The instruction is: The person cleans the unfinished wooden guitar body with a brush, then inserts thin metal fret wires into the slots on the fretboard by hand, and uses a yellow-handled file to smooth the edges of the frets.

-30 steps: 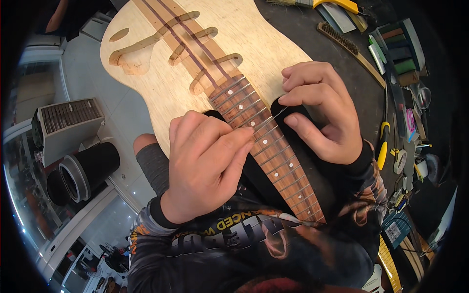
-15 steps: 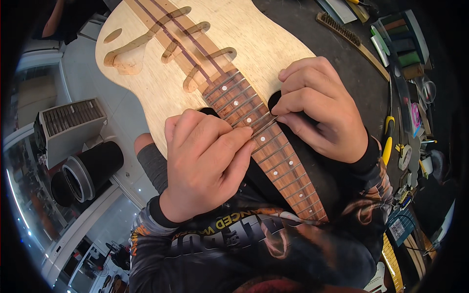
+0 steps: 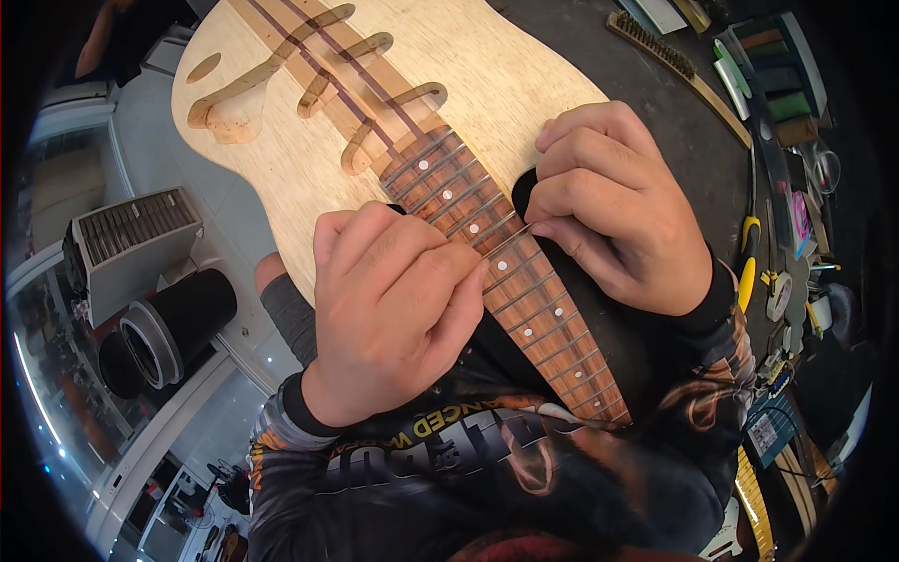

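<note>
An unfinished electric guitar lies before me, its pale wood body [image 3: 510, 75] at the far side and its brown fretboard [image 3: 552, 342] running toward my chest. White dots and several metal frets show on the board. Across it, among the upper frets, lies a thin fret wire [image 3: 507, 243]. My left hand [image 3: 389, 309] pinches its left end, hiding that tip. On the other side, my right hand [image 3: 623, 211] has thumb and forefinger closed on the right end, beside the black-looking cutaway. Both hands are closed, knuckles up.
Dark bench at right holds a wire brush [image 3: 655, 47], a rack of coloured blocks [image 3: 779, 80], a yellow-handled tool [image 3: 747, 281] and a tape roll [image 3: 778, 298]. At left, on the floor, stand a black cylinder [image 3: 192, 314] and a slatted box [image 3: 136, 229]. A person's arm shows top left.
The guitar body appears slightly farther left in view. Both hands keep their pinch on the fret wire, with only slight finger movement.
</note>
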The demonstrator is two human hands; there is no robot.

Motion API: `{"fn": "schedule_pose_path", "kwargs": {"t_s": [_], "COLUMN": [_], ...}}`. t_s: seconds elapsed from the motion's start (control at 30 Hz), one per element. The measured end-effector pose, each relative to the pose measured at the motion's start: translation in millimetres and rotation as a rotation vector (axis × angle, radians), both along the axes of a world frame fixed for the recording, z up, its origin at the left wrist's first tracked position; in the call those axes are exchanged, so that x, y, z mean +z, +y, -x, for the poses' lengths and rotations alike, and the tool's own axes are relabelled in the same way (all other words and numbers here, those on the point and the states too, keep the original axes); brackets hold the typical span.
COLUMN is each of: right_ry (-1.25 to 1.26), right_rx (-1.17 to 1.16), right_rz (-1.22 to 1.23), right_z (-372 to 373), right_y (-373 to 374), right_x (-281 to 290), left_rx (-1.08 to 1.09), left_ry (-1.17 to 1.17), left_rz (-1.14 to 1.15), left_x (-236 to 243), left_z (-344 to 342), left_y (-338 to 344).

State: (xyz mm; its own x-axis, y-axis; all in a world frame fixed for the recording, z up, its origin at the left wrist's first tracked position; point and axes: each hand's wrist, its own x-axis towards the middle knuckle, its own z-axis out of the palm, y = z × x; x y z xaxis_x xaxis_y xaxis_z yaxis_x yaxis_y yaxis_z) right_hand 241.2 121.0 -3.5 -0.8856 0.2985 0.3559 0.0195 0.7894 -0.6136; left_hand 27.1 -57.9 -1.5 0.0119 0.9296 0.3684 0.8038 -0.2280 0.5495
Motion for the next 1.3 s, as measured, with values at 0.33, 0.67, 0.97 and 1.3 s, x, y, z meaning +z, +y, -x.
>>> {"fn": "schedule_pose_path", "kwargs": {"t_s": [0.33,0.67,0.97,1.3], "right_ry": [0.047,0.041,0.044,0.075], "right_rx": [-0.047,-0.08,0.013,-0.072], "right_rz": [-0.015,-0.047,-0.013,-0.055], "right_z": [0.8,2.0,-1.1,7.5], "right_y": [0.4,-5.2,0.4,-7.2], "right_x": [-2.8,-6.7,-1.7,-4.0], "left_rx": [0.007,0.03,0.01,0.038], "left_ry": [0.079,0.05,0.01,0.015], "left_rz": [-0.056,-0.077,-0.052,-0.088], "left_x": [-6.2,-4.8,-0.8,-7.7], "left_z": [-1.8,-5.1,-6.1,0.1], "left_y": [-1.3,6.2,3.8,-3.6]}}
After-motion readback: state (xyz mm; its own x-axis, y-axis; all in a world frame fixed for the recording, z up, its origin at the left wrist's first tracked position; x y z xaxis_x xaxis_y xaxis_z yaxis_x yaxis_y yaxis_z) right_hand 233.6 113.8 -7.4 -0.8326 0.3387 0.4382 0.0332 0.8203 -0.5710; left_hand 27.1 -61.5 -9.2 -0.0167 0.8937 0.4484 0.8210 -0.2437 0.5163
